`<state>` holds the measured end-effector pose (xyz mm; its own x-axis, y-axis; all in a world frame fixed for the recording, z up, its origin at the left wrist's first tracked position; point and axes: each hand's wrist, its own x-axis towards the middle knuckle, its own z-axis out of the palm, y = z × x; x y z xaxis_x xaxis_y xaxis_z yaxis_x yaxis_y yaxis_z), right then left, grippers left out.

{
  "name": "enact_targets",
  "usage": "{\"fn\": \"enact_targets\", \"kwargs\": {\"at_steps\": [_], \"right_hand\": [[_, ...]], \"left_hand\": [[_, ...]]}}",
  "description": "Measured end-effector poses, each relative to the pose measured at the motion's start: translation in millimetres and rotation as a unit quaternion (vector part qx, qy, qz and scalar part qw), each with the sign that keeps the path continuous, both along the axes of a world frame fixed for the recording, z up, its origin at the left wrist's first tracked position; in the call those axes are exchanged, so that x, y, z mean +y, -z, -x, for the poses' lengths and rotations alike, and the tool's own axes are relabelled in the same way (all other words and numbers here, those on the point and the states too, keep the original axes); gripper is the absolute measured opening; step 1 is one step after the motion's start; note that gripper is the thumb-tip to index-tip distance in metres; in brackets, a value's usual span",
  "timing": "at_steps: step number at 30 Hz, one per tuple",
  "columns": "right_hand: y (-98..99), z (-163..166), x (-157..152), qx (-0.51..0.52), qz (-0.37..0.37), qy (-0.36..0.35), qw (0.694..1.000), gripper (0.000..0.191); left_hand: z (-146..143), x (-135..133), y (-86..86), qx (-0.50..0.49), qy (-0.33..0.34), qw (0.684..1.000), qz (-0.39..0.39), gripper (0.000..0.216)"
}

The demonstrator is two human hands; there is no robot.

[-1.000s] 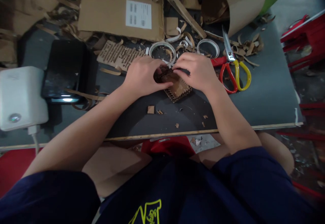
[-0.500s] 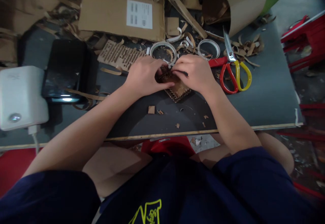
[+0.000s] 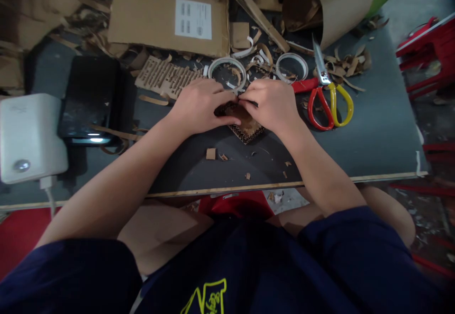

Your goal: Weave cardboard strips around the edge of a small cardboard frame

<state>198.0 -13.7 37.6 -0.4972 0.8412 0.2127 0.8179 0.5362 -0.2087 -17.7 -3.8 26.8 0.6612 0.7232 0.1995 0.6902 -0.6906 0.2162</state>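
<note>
A small square cardboard piece (image 3: 248, 123) with corrugated edges lies cornerwise on the dark table between my hands. My left hand (image 3: 199, 105) is curled round its left corner, the thumb reaching across the top and the fingers at the far edge. At that same far corner, my right hand (image 3: 272, 103) has thumb and forefinger pinched together, almost touching the left fingertips. Whatever the right fingertips hold there is too small to make out. Just beyond my hands is a roll of tape (image 3: 227, 73).
Scissors (image 3: 324, 84) with red and yellow handles lie to the right, near a second tape ring (image 3: 291, 67). A ridged cardboard piece (image 3: 165, 76), a large cardboard sheet (image 3: 142, 15) and a black device (image 3: 90, 98) are leftward. The table's front edge (image 3: 227, 190) runs before me.
My left fingers have drawn in closer to my right fingertips at the far corner of the cardboard piece. The piece itself has barely moved.
</note>
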Motion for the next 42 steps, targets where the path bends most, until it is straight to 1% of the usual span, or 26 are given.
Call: {"fn": "enact_targets", "kwargs": {"at_steps": [2,4,6,8,10,13,17,20,22,25,28,31,34,35,38,39,40,42], "right_hand": [[0.3,5.6,-4.7,0.002,-0.001,0.025,1.0,0.026],[-0.9,11.8,-9.4,0.0,-0.001,0.053,0.999,0.027],[-3.6,16.9,-13.0,-0.009,0.008,0.081,0.997,0.028],[-6.4,19.8,-14.7,-0.02,0.022,0.101,0.994,0.028],[-7.7,20.6,-15.0,-0.027,0.034,0.107,0.993,0.025],[-6.7,20.2,-14.9,-0.023,0.031,0.104,0.994,0.024],[-7.2,21.4,-16.5,-0.015,0.028,0.101,0.994,0.026],[-9.8,23.1,-18.3,-0.016,0.038,0.103,0.994,0.026],[-10.7,23.8,-19.5,-0.014,0.038,0.11,0.993,0.024],[-9.3,24.1,-20.7,-0.006,0.028,0.13,0.991,0.021],[-6.4,23.5,-20.3,-0.001,0.028,0.141,0.99,0.019],[-4.2,21.7,-18.0,0.009,0.033,0.125,0.992,0.018],[-3.5,18.5,-14.4,0.026,0.016,0.105,0.994,0.015],[-3.3,17.2,-13.0,0.033,0.007,0.102,0.994,0.016],[-1.7,14.1,-8.3,0.054,-0.013,0.102,0.993,0.038],[-0.8,13.5,-6.8,0.062,-0.012,0.103,0.993,0.041],[0.2,13.2,-5.5,0.07,-0.008,0.103,0.992,0.04],[2.4,13.3,-3.6,0.085,0.009,0.1,0.991,0.027]], "left_hand": [[1.7,1.1,-0.4,0.017,0.017,1.0,-0.018,0.057],[3.7,2.5,-0.8,0.018,0.031,0.999,-0.027,0.051],[6.1,5.2,-0.1,0.001,0.042,0.999,-0.031,0.042],[9.1,9.5,2.2,-0.023,0.06,0.997,-0.034,0.039],[12.1,14.7,5.4,-0.045,0.087,0.995,-0.03,0.042],[15.6,20.2,9.4,-0.076,0.116,0.99,-0.016,0.041],[15.9,19.1,10.6,-0.103,0.109,0.989,-0.01,0.036],[14.7,16.5,10.1,-0.103,0.088,0.991,0.016,0.033],[14.2,15.4,10.0,-0.113,0.075,0.99,0.026,0.031],[13.8,13.5,9.9,-0.153,0.076,0.985,0.027,0.028],[12.5,9.6,7.5,-0.165,0.071,0.982,0.059,0.027],[11.2,6.0,2.9,-0.141,0.07,0.983,0.095,0.028],[11.5,6.1,0.0,-0.14,0.068,0.981,0.111,0.03],[11.9,7.0,-0.1,-0.146,0.067,0.98,0.117,0.03],[13.5,10.8,2.6,-0.164,0.066,0.976,0.124,0.028],[14.0,12.2,4.2,-0.167,0.063,0.977,0.119,0.028],[14.4,13.5,6.0,-0.169,0.058,0.978,0.109,0.029],[14.9,15.5,9.5,-0.166,0.04,0.981,0.087,0.034]]}}
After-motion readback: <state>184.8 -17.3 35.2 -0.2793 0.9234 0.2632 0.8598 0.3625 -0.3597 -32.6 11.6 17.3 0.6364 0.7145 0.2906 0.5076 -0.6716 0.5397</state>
